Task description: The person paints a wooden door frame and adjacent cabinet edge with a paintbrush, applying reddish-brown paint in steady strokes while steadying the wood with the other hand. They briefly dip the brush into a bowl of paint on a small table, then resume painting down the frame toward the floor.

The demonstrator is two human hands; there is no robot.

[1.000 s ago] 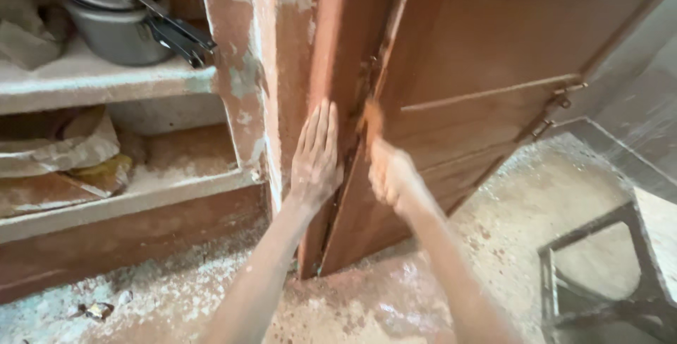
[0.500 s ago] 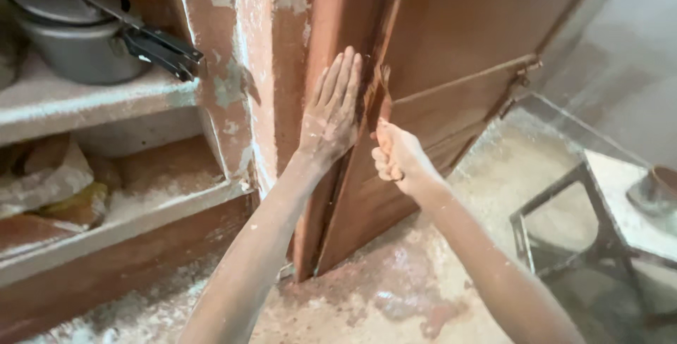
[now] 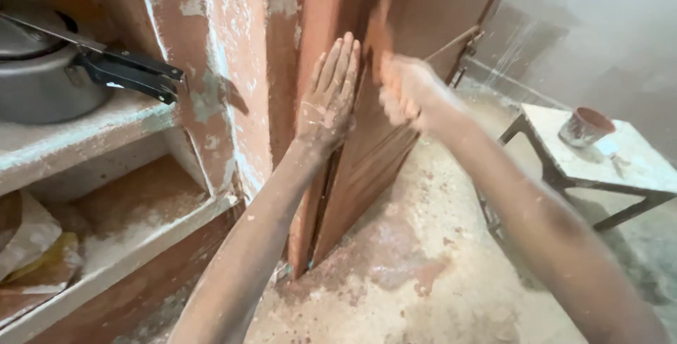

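My left hand (image 3: pixel 330 97) lies flat, fingers together and pointing up, against the edge of a brown wooden door (image 3: pixel 367 175) where it meets the upright frame post (image 3: pixel 310 20). Just right of it, my right hand (image 3: pixel 409 94) is blurred. It is closed on a small orange-brown piece that looks like sandpaper (image 3: pixel 381 37) and presses it to the door's edge. Pale dust coats both forearms.
At the left, a dusty shelf (image 3: pixel 84 132) holds a metal pressure cooker (image 3: pixel 42 69) with a black handle. Crumpled bags lie on the lower shelf (image 3: pixel 28 245). At the right, a small metal-legged stool (image 3: pixel 635 168) carries a round cup (image 3: pixel 585 127). Dust covers the floor (image 3: pixel 423 266).
Both hands have slid higher along the door edge. The right hand has risen level with the left and is blurred. The view has shifted, bringing the stool and cup into sight.
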